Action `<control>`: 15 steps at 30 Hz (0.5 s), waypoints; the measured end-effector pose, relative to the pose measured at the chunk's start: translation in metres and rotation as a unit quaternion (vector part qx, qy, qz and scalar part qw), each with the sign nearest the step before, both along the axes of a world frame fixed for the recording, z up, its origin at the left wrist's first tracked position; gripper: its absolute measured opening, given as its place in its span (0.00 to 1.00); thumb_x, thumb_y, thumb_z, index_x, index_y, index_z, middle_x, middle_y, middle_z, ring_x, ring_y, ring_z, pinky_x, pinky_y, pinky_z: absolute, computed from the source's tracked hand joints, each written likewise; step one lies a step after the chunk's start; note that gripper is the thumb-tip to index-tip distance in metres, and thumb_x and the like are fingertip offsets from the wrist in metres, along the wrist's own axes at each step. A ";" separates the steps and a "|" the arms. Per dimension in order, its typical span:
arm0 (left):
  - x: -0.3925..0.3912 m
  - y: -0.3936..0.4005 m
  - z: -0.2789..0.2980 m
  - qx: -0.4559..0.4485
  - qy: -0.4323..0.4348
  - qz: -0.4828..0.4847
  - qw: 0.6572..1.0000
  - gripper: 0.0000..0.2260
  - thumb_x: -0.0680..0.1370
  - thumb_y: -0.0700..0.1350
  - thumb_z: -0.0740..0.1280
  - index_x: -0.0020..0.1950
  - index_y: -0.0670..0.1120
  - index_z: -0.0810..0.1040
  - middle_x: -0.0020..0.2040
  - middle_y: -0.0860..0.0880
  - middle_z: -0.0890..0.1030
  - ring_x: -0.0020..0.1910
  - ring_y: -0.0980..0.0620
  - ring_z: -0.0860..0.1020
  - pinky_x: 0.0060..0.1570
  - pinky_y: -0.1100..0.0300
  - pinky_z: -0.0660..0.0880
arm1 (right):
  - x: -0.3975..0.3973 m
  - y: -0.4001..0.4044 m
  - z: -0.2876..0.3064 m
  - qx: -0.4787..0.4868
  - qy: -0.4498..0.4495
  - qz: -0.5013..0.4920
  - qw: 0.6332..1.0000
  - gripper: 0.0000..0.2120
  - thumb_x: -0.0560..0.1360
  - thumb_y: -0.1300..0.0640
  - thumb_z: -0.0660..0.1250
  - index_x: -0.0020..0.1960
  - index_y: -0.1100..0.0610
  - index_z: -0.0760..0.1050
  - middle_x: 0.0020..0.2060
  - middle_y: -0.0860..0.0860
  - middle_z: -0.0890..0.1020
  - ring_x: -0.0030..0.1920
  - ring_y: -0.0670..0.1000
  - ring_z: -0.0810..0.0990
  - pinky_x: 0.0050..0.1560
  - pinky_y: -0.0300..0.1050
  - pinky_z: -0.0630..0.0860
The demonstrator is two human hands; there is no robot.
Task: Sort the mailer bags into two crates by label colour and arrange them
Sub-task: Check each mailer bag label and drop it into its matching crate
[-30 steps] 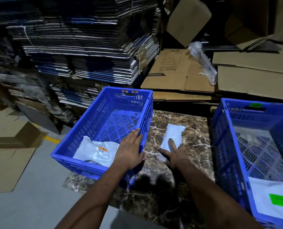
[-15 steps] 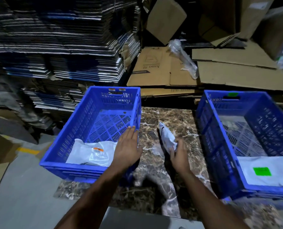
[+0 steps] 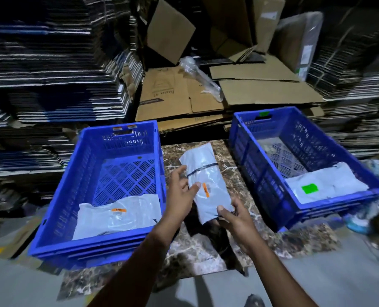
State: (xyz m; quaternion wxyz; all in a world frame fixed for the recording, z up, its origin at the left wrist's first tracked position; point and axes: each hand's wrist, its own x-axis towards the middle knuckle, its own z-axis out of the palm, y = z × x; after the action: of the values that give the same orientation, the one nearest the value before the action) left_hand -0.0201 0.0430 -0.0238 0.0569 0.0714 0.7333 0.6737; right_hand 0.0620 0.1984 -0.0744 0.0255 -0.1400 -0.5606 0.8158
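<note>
I hold a white mailer bag (image 3: 208,182) with an orange label above the marble slab (image 3: 206,258), between two blue crates. My left hand (image 3: 180,191) grips its left edge with the thumb on top. My right hand (image 3: 235,216) holds its near end. A dark band wraps the bag's middle. The left crate (image 3: 91,165) has one white bag with an orange label (image 3: 117,214) lying at its near end. The right crate (image 3: 272,173) has one white bag with a green label (image 3: 326,187) at its near end.
Tall stacks of flattened cartons (image 3: 51,74) rise behind the left crate and at the far right. Brown cardboard sheets (image 3: 206,94) with a crumpled clear plastic wrap (image 3: 202,78) lie behind the slab. Grey floor lies in front.
My right hand lifted the bag off the slab and turned it label side up. My left hand left the left crate's rim and took hold of the bag. The view shifted right.
</note>
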 end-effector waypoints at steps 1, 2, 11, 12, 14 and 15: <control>-0.001 0.001 -0.001 0.021 -0.003 -0.005 1.000 0.23 0.79 0.36 0.69 0.71 0.47 0.66 0.55 0.56 0.79 0.50 0.62 0.82 0.45 0.65 0.80 | 0.002 0.003 0.002 0.033 0.007 -0.005 0.999 0.10 0.76 0.59 0.72 0.55 0.58 0.73 0.49 0.57 0.83 0.48 0.56 0.84 0.43 0.48 0.81; -0.001 0.002 -0.002 0.037 -0.008 -0.008 0.999 0.24 0.78 0.36 0.70 0.71 0.49 0.66 0.54 0.51 0.82 0.51 0.54 0.84 0.46 0.57 0.82 | 0.003 0.008 0.006 0.062 0.011 -0.010 0.998 0.13 0.74 0.54 0.74 0.52 0.56 0.72 0.47 0.57 0.81 0.46 0.55 0.82 0.41 0.46 0.79; 0.007 0.035 -0.003 0.038 -0.043 -0.017 0.998 0.24 0.77 0.41 0.72 0.71 0.52 0.68 0.54 0.48 0.85 0.51 0.51 0.84 0.50 0.47 0.82 | -0.021 0.046 0.033 0.187 0.052 -0.010 0.981 0.08 0.79 0.55 0.70 0.56 0.53 0.81 0.49 0.51 0.86 0.48 0.54 0.86 0.49 0.59 0.82; 0.008 0.039 -0.004 0.036 -0.055 -0.015 0.998 0.23 0.78 0.42 0.71 0.70 0.52 0.69 0.54 0.48 0.85 0.51 0.50 0.84 0.50 0.47 0.82 | -0.023 0.051 0.032 0.196 0.052 -0.011 0.979 0.08 0.78 0.55 0.70 0.56 0.53 0.81 0.48 0.51 0.87 0.48 0.54 0.86 0.49 0.59 0.82; 0.011 0.047 -0.004 0.040 -0.087 -0.022 0.995 0.18 0.79 0.43 0.70 0.68 0.50 0.72 0.53 0.48 0.86 0.51 0.49 0.85 0.48 0.51 0.82 | -0.029 0.061 0.029 0.207 0.056 -0.002 0.977 0.08 0.78 0.54 0.71 0.57 0.52 0.81 0.49 0.51 0.87 0.49 0.54 0.86 0.49 0.59 0.83; 0.012 0.051 -0.004 0.042 -0.096 -0.030 0.994 0.15 0.80 0.42 0.69 0.66 0.47 0.74 0.53 0.47 0.86 0.51 0.48 0.85 0.47 0.54 0.82 | -0.033 0.066 0.029 0.206 0.056 0.002 0.977 0.08 0.78 0.54 0.71 0.56 0.53 0.81 0.48 0.51 0.87 0.49 0.53 0.86 0.48 0.57 0.83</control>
State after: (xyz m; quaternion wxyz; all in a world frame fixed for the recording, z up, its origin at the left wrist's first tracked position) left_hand -0.0077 0.0938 -0.0275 0.1441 0.0306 0.6934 0.7053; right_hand 0.0293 0.2640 -0.0454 0.0838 -0.0851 -0.7145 0.6894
